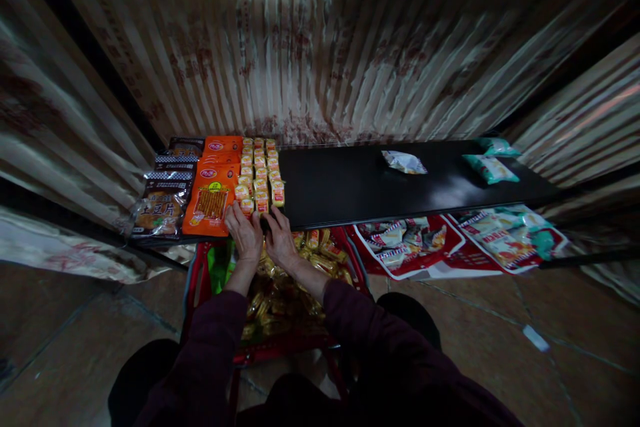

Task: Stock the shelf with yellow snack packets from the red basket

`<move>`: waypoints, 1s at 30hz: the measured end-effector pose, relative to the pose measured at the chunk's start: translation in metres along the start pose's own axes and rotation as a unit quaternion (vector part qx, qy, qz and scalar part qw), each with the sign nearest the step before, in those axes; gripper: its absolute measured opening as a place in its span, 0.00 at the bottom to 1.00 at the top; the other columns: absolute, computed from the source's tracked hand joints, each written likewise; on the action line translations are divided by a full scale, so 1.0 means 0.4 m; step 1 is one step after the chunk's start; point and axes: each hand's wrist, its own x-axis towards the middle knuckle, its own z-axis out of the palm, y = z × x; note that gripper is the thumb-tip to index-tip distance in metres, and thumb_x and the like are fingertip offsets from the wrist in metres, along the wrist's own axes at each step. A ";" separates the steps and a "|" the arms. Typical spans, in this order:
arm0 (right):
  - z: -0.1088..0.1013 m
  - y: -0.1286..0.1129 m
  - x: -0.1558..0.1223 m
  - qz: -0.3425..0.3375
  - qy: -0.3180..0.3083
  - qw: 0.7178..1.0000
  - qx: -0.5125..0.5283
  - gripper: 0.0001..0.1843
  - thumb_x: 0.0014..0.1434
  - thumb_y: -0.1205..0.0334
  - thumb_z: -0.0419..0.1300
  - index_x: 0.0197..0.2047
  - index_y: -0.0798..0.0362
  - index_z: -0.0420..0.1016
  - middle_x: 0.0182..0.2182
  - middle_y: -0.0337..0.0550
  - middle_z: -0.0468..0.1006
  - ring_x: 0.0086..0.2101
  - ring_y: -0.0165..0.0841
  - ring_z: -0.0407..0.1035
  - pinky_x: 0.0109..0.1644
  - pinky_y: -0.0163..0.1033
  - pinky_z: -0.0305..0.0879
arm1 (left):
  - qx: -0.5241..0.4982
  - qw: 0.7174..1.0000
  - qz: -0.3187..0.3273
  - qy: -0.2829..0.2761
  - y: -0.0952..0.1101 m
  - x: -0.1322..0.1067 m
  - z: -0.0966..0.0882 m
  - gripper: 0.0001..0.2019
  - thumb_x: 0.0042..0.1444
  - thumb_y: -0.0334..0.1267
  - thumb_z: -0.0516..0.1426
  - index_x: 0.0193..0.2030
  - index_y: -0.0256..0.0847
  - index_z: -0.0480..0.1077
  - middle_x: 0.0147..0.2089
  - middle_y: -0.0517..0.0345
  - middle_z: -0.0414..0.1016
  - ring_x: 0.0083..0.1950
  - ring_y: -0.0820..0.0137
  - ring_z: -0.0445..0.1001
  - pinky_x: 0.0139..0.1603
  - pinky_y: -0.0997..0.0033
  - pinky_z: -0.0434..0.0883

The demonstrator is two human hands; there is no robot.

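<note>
Rows of small yellow and red snack packs (261, 170) lie on the left part of a low black shelf (360, 183). My left hand (245, 235) rests at the shelf's front edge, fingers stretched forward onto the nearest small packs, beside an orange snack bag (211, 203). My right hand (280, 238) lies close beside it, fingers also flat against the front row of packs. Neither hand visibly grips anything. Below my hands a red basket (197, 280) holds several more yellow packs (320, 253).
Dark bags of snacks (163, 203) fill the shelf's far left. A white packet (404, 161) and two green packets (490, 168) lie on the right part of the shelf. Red and white cartons of packets (417, 240) stand on the tiled floor below. A striped curtain hangs behind.
</note>
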 end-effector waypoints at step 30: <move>-0.006 -0.053 -0.027 -0.074 -0.016 0.996 -0.046 0.31 0.54 0.76 0.48 0.62 0.56 0.60 0.67 0.51 0.48 0.66 0.40 0.40 0.66 0.55 0.52 | 0.086 0.990 0.105 -0.033 -0.135 0.171 -0.103 0.22 0.59 0.40 0.49 0.60 0.44 0.65 0.69 0.46 0.51 0.72 0.53 0.36 0.66 0.42 0.47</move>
